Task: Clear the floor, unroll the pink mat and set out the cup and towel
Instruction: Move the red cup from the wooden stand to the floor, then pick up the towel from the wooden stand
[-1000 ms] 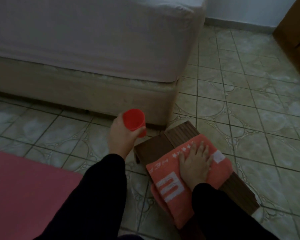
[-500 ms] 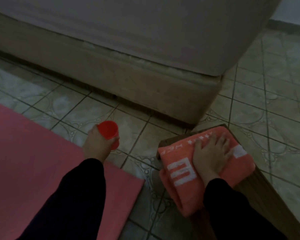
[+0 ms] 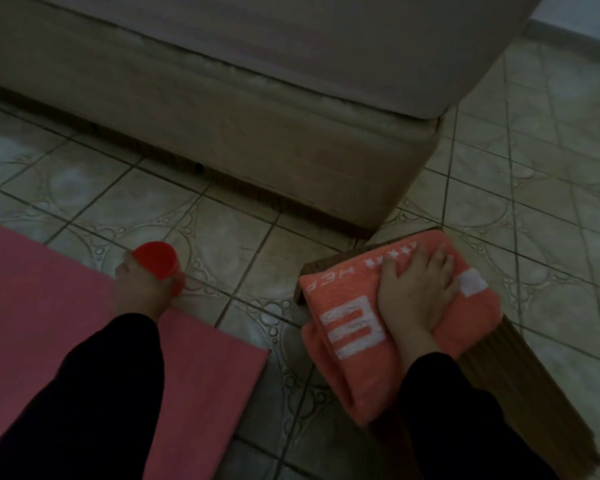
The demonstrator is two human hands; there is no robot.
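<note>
The left hand [image 3: 142,289] grasps the red cup [image 3: 158,261], hiding its lower part; the right hand [image 3: 416,292] lies flat, released, on the towel [image 3: 347,327] covering the bench [image 3: 520,407].

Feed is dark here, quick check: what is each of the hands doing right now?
Left hand: closed around the red cup, by the pink mat's edge.
Right hand: open, flat on the folded orange towel.
</note>
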